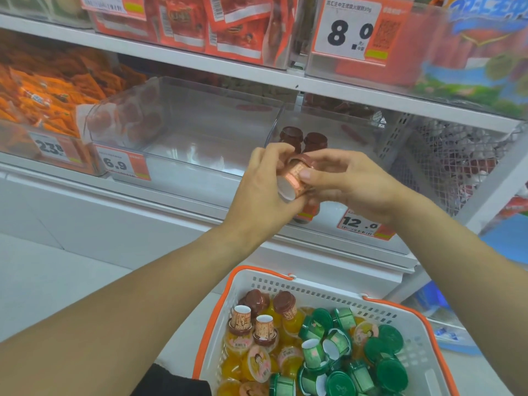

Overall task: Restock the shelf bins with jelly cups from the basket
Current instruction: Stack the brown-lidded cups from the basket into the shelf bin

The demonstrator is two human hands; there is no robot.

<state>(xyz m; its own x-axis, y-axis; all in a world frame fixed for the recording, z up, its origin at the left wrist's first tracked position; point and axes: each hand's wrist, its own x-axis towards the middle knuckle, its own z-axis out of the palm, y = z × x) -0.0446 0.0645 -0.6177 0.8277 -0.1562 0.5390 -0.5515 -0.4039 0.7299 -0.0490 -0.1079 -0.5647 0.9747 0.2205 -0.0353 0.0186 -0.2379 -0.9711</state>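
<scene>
**Brown-lidded jelly cup held at the bin**

We pinch a jelly cup [294, 178] between both hands: left hand [263, 184] curled round it, right hand [343, 181] thumb pressing its copper patterned label. It lies tilted, white base toward us, brown lid toward the clear shelf bin [337, 155], above the basket [411, 332].

A brown-lidded cup [295, 174] with a copper-pink patterned label is held before clear bins [200, 130] with orange-and-white price tags [123, 164]. Below, a white basket [411, 330] with an orange rim holds green-lidded cups [391, 374], orange jelly cups [257, 364] and brown-lidded ones [255, 301].
</scene>
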